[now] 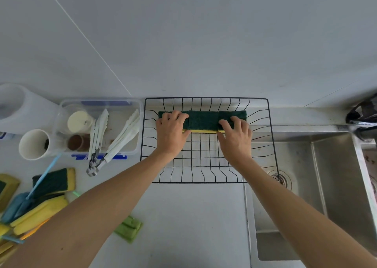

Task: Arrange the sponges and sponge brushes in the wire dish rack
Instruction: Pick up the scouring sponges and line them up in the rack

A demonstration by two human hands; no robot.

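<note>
A black wire dish rack [272, 137] sits on the counter, partly over the sink. Three green-and-yellow sponges [203, 120] lie in a row along its far side, green face up. My left hand [172, 133] rests on the left sponge and my right hand [236, 137] on the right one, fingers curled over their tops. More green-and-yellow sponges [54, 181] and a blue sponge brush [40, 180] are piled at the counter's left edge. A green sponge brush head [129, 228] lies on the counter beside my left forearm.
A clear plastic bin [102, 104] left of the rack holds white tongs [122, 137], cups and a lid. A white mug [34, 144] stands beside it. The steel sink [326, 176] with its drain [280, 179] is at right, a dark faucet [365, 112] above.
</note>
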